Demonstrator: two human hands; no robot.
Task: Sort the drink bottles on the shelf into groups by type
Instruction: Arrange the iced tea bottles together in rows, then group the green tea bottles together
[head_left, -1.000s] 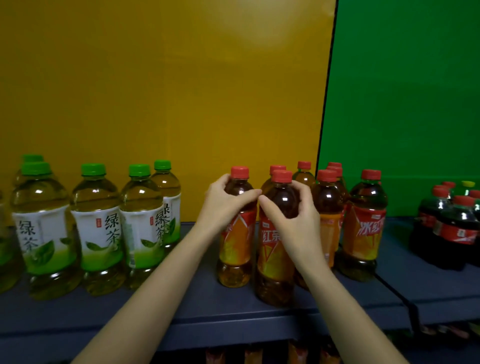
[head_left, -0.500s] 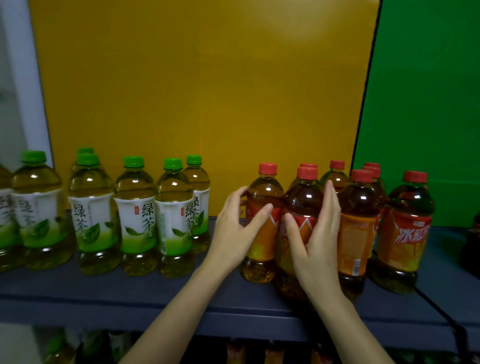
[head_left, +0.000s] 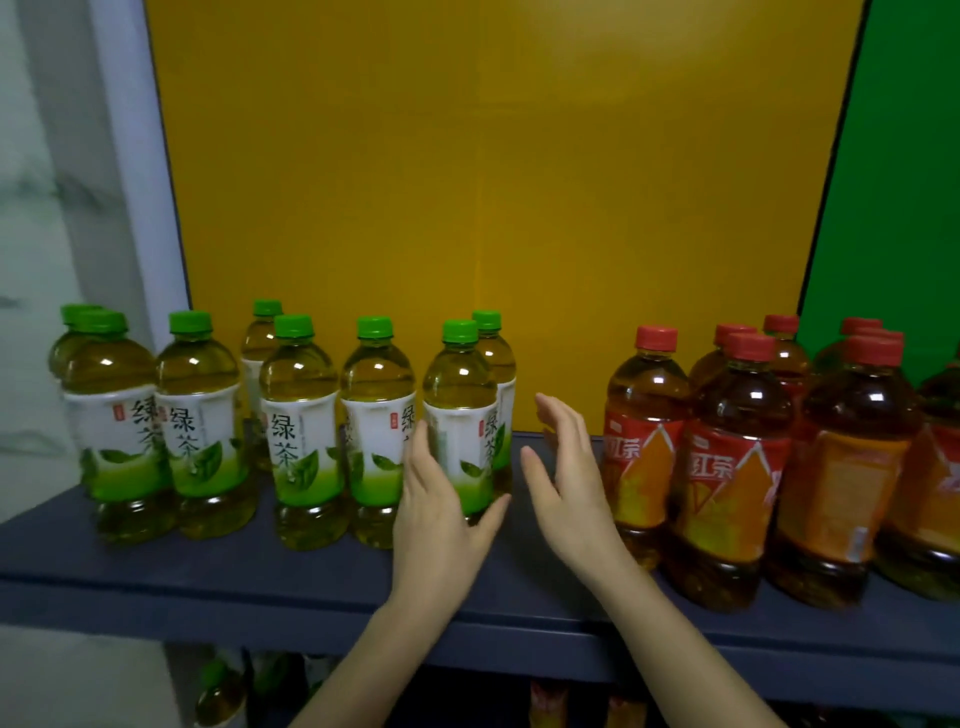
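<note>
Both hands have left the red tea bottles (head_left: 727, 415) and come over to the left. Before, they were touching two red-cap bottles. Now the left hand (head_left: 441, 519) is at the last green bottle (head_left: 460, 384) in the middle of the frame. The right hand (head_left: 569, 478) is in the gap between the two groups. The view has turned left too, so more green tea bottles (head_left: 298, 415) show at the left of the frame.

Neither hand holds anything. The left hand is spread open, with its fingers on one side of the green bottle and its thumb on the other. It is hard to tell if they touch it. The right hand is flat and open, near the first red bottle but apart from it.

Green tea stands at the left of the shelf (head_left: 260, 577) and red tea at the right. The step looks like tidying the green group. Next, the left hand likely needs to close on that bottle and set it snug in its row.
</note>
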